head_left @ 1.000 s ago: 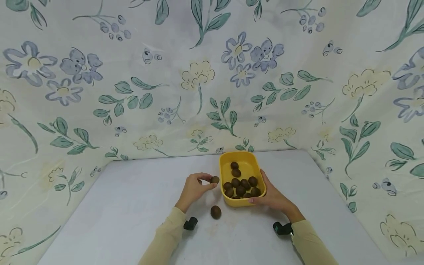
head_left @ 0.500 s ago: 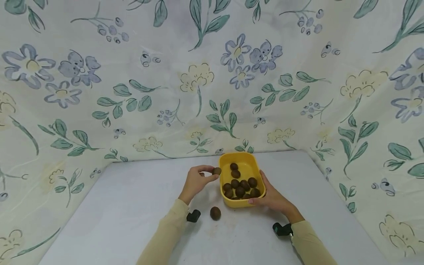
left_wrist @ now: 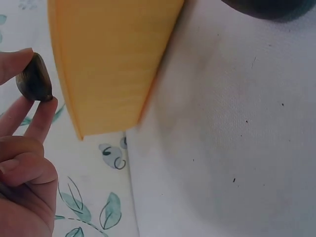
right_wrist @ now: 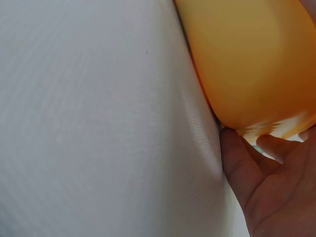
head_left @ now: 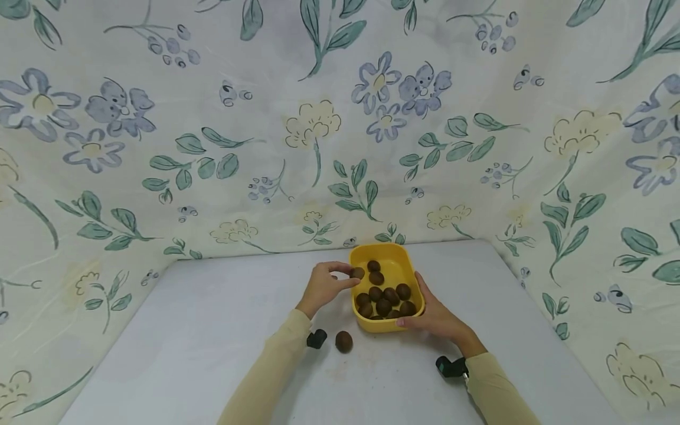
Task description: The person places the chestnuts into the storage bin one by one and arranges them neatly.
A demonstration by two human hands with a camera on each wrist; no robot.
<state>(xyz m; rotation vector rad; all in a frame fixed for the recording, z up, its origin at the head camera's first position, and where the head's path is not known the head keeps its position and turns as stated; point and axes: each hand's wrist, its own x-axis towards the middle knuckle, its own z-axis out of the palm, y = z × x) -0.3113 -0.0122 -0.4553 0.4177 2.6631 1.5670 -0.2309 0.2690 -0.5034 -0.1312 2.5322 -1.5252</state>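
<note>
A brown, egg-shaped kiwi (head_left: 357, 273) is pinched between the thumb and fingertips of my left hand (head_left: 325, 287), over the left rim of the yellow box. In the left wrist view the kiwi (left_wrist: 35, 79) shows as a dark oval held beside the box's outer wall (left_wrist: 113, 64). My right hand (head_left: 438, 313) grips the yellow box (head_left: 395, 255) at its near right corner, thumb on the near rim and fingers along the right side. Several more kiwis (head_left: 383, 307) lie in the box, most of them in its near half.
One loose kiwi (head_left: 343, 342) rests on the white table (head_left: 223, 330), in front of the box and right of my left wrist. A flower-patterned sheet (head_left: 313, 177) hangs behind the table and at its sides. Black wrist cameras sit under both forearms.
My left hand has moved right and slightly away from me with the kiwi, from beside the box to over its left rim. My right hand and the box have stayed in place.
</note>
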